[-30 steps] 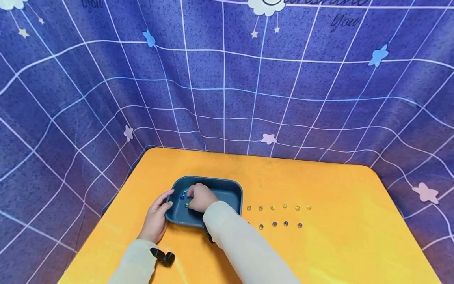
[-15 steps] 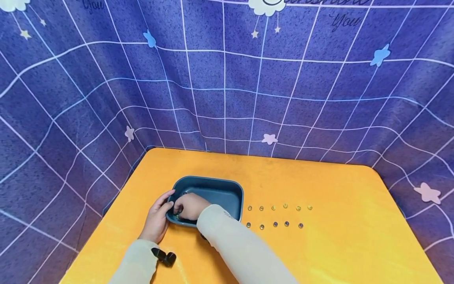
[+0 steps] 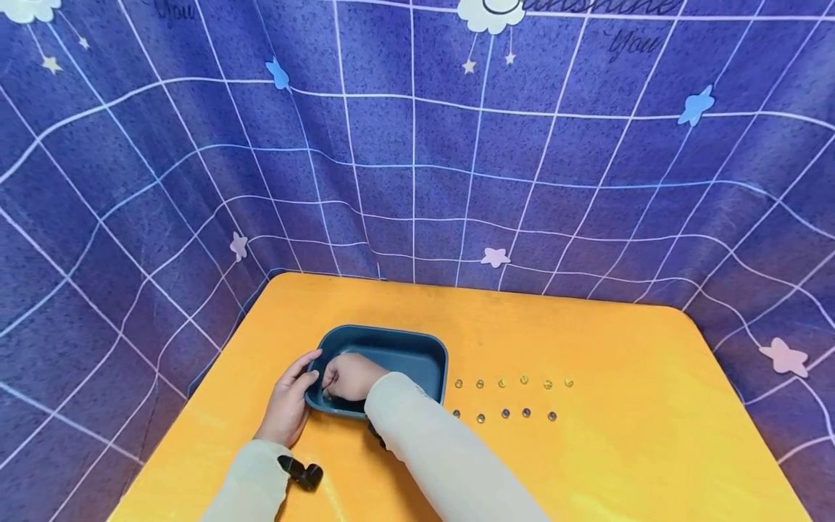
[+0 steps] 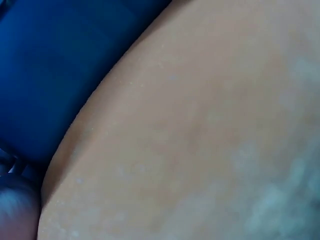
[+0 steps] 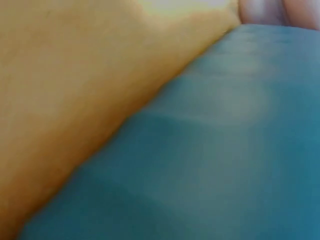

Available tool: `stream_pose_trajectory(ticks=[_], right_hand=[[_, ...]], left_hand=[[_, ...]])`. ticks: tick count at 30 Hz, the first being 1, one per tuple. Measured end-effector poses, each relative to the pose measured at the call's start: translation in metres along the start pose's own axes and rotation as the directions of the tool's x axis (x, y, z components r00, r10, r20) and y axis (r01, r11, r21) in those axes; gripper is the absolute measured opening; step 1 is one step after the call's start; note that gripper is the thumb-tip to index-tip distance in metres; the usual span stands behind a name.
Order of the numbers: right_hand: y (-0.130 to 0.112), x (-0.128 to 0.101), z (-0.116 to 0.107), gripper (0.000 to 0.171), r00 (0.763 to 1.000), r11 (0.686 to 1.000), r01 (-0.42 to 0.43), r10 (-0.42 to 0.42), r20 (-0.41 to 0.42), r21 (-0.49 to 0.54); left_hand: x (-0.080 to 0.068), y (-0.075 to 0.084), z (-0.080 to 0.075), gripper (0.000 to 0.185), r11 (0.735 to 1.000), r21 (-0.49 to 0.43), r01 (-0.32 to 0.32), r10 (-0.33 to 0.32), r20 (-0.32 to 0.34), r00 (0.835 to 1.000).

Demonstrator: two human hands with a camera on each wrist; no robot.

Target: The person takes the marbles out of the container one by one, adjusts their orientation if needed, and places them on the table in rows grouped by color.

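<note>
My left hand [image 3: 287,399] holds the left end of a dark blue rectangular tray [image 3: 417,338], its thumb on the rim. Inside the tray, near the left end, my right hand [image 3: 352,377] reaches down with curled fingers. The fingertips are close to the tray floor, and whatever lies between or under them is hidden. In the left wrist view, skin of the left hand [image 4: 175,130] fills most of the picture beside the blue tray wall [image 4: 55,75]. The right wrist view shows skin and the blue tray surface [image 5: 210,160], blurred.
Right of the tray, small glass marbles lie in two rows on the orange table [image 3: 626,435]. A yellowish marble [image 3: 524,380] is in the far row, a blue marble [image 3: 526,412] in the near one. A blue gridded curtain [image 3: 417,181] surrounds the table.
My right hand has shifted left inside the tray, toward its left end. The blue and greenish marbles seen there earlier are now hidden by it. My left hand stays on the rim.
</note>
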State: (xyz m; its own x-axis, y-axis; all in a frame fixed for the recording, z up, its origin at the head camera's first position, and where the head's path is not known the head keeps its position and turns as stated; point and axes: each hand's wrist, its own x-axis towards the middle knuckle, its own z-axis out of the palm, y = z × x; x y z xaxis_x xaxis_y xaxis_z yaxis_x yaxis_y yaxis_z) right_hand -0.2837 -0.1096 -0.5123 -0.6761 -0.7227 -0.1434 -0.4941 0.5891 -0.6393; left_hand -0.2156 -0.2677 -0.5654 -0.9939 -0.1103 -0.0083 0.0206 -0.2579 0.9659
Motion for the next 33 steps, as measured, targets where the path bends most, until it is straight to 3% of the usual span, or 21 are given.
stream_pose_trajectory(ticks=[7, 14, 24, 33], right_hand=[[-0.005, -0.004, -0.009, 0.004, 1.000, 0.999, -0.010, 0.010, 0.005, 0.036], [-0.004, -0.027, -0.022, 0.004, 1.000, 0.991, -0.003, 0.002, 0.006, 0.137], [0.016, -0.068, -0.047, 0.004, 0.995, 0.958, 0.043, -0.016, -0.097, 0.283], [0.049, -0.113, -0.064, 0.004, 0.970, 0.923, 0.100, -0.007, -0.242, 0.371]], left_hand=[[0.002, -0.001, 0.002, 0.048, 1.000, -0.003, -0.011, 0.011, 0.006, 1.000], [0.003, -0.003, -0.002, 0.047, 1.000, 0.000, 0.012, -0.012, -0.006, 1.000], [0.001, 0.000, -0.003, 0.047, 0.996, 0.076, 0.042, -0.039, -0.044, 0.998], [0.000, 0.001, -0.001, 0.047, 0.995, 0.087, 0.049, -0.047, -0.033, 0.998]])
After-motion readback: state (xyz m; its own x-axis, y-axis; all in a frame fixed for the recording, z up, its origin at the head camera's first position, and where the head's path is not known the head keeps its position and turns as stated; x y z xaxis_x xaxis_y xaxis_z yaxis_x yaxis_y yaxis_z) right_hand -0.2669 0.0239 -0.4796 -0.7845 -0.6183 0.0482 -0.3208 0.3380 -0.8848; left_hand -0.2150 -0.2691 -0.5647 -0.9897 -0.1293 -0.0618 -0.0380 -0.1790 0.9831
